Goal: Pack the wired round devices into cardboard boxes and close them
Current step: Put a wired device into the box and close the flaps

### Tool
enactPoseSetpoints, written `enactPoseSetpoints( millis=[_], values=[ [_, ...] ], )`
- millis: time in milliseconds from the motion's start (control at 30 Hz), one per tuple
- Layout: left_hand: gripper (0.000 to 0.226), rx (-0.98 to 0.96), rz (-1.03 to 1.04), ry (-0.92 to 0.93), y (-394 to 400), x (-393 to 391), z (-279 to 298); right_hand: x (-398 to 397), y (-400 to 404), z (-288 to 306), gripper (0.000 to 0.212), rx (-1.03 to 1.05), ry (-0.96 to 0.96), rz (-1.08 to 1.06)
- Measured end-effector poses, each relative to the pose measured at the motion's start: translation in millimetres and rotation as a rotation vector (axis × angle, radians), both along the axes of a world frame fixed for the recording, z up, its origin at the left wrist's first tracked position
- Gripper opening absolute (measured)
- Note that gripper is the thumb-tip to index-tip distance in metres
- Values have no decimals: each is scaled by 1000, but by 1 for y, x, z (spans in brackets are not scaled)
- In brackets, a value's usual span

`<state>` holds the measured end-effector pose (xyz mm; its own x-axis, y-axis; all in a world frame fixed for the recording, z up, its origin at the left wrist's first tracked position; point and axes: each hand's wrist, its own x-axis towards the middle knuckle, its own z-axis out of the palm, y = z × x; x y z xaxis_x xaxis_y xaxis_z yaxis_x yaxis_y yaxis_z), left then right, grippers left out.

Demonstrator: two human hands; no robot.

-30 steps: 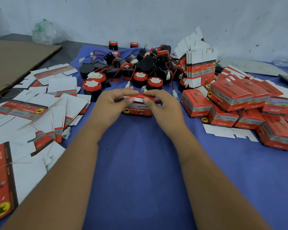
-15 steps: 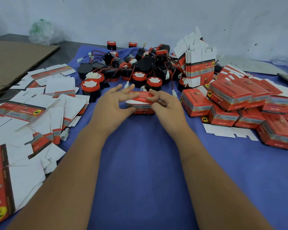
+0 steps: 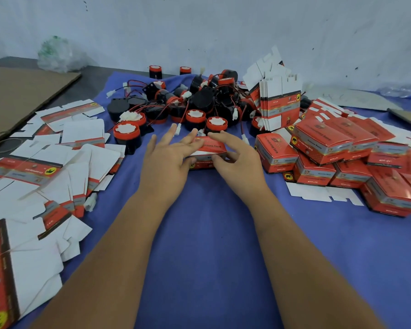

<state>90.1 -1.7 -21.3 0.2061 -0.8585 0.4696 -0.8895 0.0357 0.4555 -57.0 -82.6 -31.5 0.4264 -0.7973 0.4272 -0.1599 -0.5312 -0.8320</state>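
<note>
1. A small red box (image 3: 208, 151) sits on the blue cloth (image 3: 199, 233) that covers the bench, in the middle of the scene, just near of the pile of round devices.
2. The left hand (image 3: 166, 162) lies with its fingers straight and spread, the fingertips pressing on the top flap of the box and the thumb against its near side.
3. The right hand (image 3: 237, 160) meets the box from the right: its forefinger stretches over the top flap, the thumb touches the near face, and the other fingers are loosely bent beside the box's right end. It presses more than it pinches.
4. The top flap looks nearly down, with a white edge showing along the front.
5. The pile of round devices (image 3: 195, 103), black with red caps and red and black wires, lies at the far side of the cloth.
6. Closed red boxes (image 3: 330, 148) are heaped at the right, close to the right hand but not touching it.
7. A bundle of flat boxes (image 3: 280, 103) stands upright between the devices and the closed boxes.
8. More flat boxes (image 3: 45, 167) lie scattered at the left.
</note>
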Motion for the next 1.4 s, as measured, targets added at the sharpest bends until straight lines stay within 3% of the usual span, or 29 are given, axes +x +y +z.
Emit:
enactPoseSetpoints(
  millis=[67, 200, 333, 500, 667, 800, 967, 1167, 1400],
  values=[
    [46, 4, -22, 17, -1, -2, -2, 0, 0, 1, 42, -55, 35, -24],
    [44, -74, -136, 550, -2, -1, -3, 1, 0, 1, 34, -70, 22, -61],
    [38, -191, -48, 781, -2, 5, -1, 2, 2, -2, 34, -55, -20, -76],
    [30, -174, -43, 573, 2, -1, -4, 2, 3, -2, 35, -97, 124, -163],
    [26, -187, -81, 506, 6, -2, -2, 3, 6, 1, 24, -78, 126, -178],
    [35, -237, -128, 552, 6, -3, 0, 3, 9, 4, 12, -79, 112, -201],
    [35, -222, -171, 800, 0, 9, -4, 5, 13, 6, 13, -135, 175, -228],
    [28, -102, -217, 1082, -2, 23, -7, 9, 15, 5, 11, -88, 115, -186],
    [20, -116, -203, 811, 0, 14, -4, 3, 14, 7, 14, -62, 60, -110]
  ],
)
